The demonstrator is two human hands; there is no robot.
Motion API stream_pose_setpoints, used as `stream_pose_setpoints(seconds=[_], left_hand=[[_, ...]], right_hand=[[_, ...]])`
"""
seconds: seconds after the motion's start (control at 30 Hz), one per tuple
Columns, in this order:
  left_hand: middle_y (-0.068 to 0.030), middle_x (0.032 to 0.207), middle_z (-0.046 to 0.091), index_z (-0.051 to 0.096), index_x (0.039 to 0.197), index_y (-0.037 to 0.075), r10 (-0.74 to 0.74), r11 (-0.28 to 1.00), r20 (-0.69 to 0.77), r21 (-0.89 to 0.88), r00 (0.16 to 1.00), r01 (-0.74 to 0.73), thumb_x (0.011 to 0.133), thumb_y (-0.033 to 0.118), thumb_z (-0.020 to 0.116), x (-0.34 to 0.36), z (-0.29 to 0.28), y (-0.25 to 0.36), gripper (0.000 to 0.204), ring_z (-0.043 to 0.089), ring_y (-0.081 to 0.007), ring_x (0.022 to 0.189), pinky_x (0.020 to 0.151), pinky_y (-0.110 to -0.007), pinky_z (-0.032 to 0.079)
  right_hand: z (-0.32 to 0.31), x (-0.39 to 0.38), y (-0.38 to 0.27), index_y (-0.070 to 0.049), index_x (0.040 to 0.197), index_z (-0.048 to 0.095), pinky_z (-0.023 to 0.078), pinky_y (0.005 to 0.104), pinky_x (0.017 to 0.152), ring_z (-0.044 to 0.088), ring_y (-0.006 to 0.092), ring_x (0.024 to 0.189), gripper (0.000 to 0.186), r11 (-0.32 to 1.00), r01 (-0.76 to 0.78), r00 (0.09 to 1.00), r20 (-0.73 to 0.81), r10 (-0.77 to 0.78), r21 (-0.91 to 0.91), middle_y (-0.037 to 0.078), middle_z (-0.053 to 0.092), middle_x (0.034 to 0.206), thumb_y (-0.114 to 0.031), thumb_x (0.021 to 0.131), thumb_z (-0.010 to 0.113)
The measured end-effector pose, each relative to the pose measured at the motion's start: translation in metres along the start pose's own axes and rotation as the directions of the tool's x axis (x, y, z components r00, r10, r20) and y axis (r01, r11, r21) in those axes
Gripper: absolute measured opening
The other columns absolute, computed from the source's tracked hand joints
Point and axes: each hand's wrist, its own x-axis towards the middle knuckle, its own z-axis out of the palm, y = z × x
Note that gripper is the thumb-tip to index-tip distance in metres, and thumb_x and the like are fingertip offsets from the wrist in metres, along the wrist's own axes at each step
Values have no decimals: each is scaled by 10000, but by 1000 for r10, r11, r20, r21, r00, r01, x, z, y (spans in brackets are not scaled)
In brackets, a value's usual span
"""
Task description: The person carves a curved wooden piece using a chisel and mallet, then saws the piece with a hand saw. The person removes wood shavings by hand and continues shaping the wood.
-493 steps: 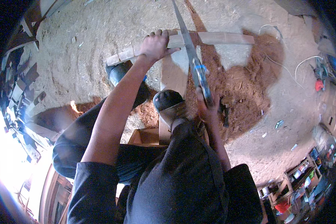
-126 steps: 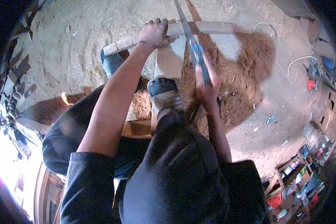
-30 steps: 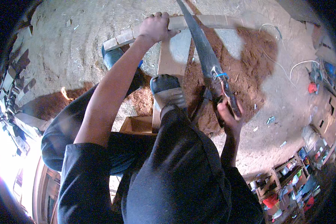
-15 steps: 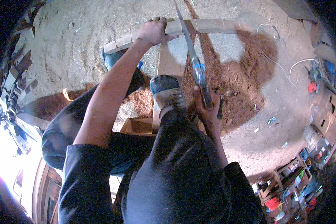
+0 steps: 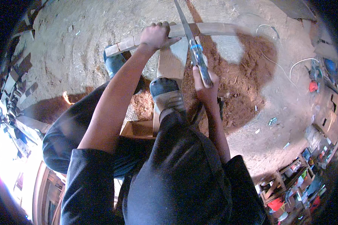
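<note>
1. Sawdust-strewn dirt floor point(image 5: 82, 48) fills the background, with a reddish heap of shavings point(image 5: 248, 71) to the right and cluttered shelves point(image 5: 293, 180) at the lower right.
2. A long wooden strip point(image 5: 214, 28) lies across the top of the view, its long axis running left to right, resting on a plank point(image 5: 171, 65) that runs toward the person.
3. A shoe point(image 5: 165, 93) presses on that plank.
4. Left hand point(image 5: 156, 35) clamps the strip, fingers curled over its far edge.
5. Right hand point(image 5: 204, 84) is wrapped tight around the handle of a handsaw point(image 5: 189, 37); its blade points away, up and slightly left, crossing the strip just right of the left hand.
6. Compared with a second ago, the saw has been pushed forward and the right hand sits closer to the strip.
</note>
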Motion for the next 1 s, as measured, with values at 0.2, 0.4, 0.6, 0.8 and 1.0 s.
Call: stream_pose_setpoints(seconds=[0.2, 0.4, 0.6, 0.8, 1.0], left_hand=[[-172, 1003, 670, 601, 1065, 44, 10, 1000, -8, -11, 1000, -10, 787, 687, 569, 1, -3, 11, 701, 665, -333, 949, 808, -442, 544], [-175, 1014, 670, 595, 1071, 34, 11, 1000, -1, 27, 1000, -11, 779, 696, 573, 5, 7, 6, 724, 658, -356, 955, 822, -444, 540], [-180, 994, 674, 592, 1065, 32, 23, 1000, -36, -11, 999, -24, 777, 686, 584, 9, 9, 1, 715, 662, -364, 941, 808, -450, 544], [-183, 941, 690, 593, 1089, 46, -38, 999, 55, -25, 998, 40, 764, 694, 586, 4, -7, 6, 724, 681, -342, 897, 802, -441, 548], [-181, 922, 699, 593, 1124, 77, -20, 1000, 106, -18, 994, 22, 752, 717, 568, 12, -3, 3, 741, 690, -337, 884, 802, -449, 550]], right_hand=[[-47, -134, 11, -46, 738, 604, 353, 300, 491, 449, 87, 543, 221, 956, -217, 976, -66, 208, -196, -4, 496, 593, -183, 910, 628], [-5, 5, 4, -21, 760, 604, 361, 310, 500, 463, 96, 551, 202, 991, -134, 990, -44, 133, -21, 23, 476, 590, -163, 901, 627], [-29, -50, 64, -25, 840, 650, 391, 291, 516, 518, 102, 568, 172, 993, -33, 999, 2, 33, -114, 6, 527, 606, -191, 886, 660], [-48, -85, 38, -14, 827, 649, 389, 287, 498, 486, 95, 543, 195, 951, -265, 959, 62, 278, -157, 9, 545, 615, -199, 886, 664], [-9, -2, 19, -26, 804, 638, 378, 285, 513, 467, 99, 553, 165, 990, -119, 992, 32, 122, -81, 16, 517, 593, -169, 884, 656]])
